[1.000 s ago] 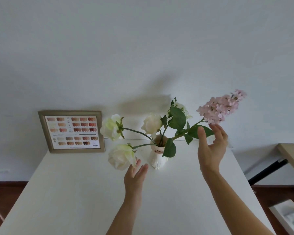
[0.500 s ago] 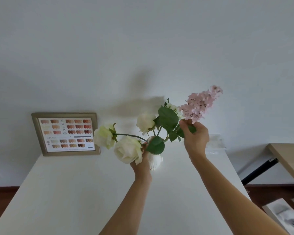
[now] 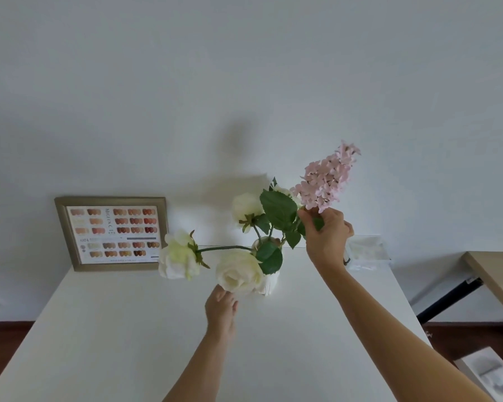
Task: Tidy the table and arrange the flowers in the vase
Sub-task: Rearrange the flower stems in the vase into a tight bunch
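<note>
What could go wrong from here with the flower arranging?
1. The small white vase is top-heavy: long stems splay wide, and the right hand tugs the pink flower spray sideways, so the vase may tip.
2. The left hand sits under the front white rose, not clearly on the vase, so nothing obviously steadies it.
3. The far-left white rose hangs out on a nearly level stem; it may droop further or slip out.

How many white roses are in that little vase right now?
3 clearly: one rose drooping far left, one low in front above the left hand, one upright at back. A fourth pale bloom peeks behind the big leaf, mostly hidden.
</note>
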`<state>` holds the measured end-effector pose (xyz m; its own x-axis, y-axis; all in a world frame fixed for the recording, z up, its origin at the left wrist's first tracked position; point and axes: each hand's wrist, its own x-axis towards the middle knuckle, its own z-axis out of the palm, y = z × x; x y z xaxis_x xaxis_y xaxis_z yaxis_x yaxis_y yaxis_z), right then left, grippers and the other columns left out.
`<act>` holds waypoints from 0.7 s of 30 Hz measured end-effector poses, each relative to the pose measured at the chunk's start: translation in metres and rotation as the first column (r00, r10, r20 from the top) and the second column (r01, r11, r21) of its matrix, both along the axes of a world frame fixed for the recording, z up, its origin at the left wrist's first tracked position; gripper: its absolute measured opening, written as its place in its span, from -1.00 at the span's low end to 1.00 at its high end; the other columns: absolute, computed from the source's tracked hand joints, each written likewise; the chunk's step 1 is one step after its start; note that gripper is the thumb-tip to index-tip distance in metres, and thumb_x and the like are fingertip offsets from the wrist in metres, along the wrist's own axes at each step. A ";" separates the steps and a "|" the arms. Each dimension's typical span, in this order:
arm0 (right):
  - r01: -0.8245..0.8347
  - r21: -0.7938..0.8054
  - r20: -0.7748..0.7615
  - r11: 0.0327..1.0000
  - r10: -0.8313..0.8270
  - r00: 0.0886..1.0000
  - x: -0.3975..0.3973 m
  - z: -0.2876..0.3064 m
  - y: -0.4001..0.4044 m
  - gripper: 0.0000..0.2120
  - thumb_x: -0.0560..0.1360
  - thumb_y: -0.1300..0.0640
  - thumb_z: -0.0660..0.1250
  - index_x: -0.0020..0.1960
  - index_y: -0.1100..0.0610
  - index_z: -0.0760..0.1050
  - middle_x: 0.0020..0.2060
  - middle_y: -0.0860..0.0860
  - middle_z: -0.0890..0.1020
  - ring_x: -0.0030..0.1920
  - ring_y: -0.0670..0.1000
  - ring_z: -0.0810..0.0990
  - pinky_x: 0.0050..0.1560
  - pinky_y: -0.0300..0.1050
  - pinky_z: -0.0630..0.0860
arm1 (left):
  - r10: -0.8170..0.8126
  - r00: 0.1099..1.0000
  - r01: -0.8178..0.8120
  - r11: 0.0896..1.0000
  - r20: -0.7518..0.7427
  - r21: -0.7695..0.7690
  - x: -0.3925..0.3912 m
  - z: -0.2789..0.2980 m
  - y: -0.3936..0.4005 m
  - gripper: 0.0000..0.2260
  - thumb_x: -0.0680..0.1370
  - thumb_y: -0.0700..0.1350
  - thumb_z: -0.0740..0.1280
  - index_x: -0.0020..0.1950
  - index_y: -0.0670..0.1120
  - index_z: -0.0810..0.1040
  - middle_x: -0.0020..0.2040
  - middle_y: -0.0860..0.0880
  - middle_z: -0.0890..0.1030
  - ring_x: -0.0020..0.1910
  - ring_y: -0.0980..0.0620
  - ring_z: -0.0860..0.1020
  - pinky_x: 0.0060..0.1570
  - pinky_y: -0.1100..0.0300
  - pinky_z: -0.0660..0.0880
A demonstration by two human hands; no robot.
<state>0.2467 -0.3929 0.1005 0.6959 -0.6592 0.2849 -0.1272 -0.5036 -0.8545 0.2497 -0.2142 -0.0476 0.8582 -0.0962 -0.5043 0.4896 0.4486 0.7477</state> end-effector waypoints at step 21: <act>-0.057 -0.197 -0.095 0.979 0.039 0.995 0.016 -0.029 0.003 -0.78 0.52 0.07 0.32 -0.28 0.11 0.51 -0.39 -0.08 0.46 -0.04 0.08 0.45 0.13 0.06 0.18 | -0.021 0.938 0.090 0.979 0.346 -0.184 0.047 0.056 0.004 -0.61 0.38 -0.12 0.43 0.17 -0.21 0.57 0.06 -0.11 0.60 0.10 -0.08 0.52 0.12 -0.07 0.50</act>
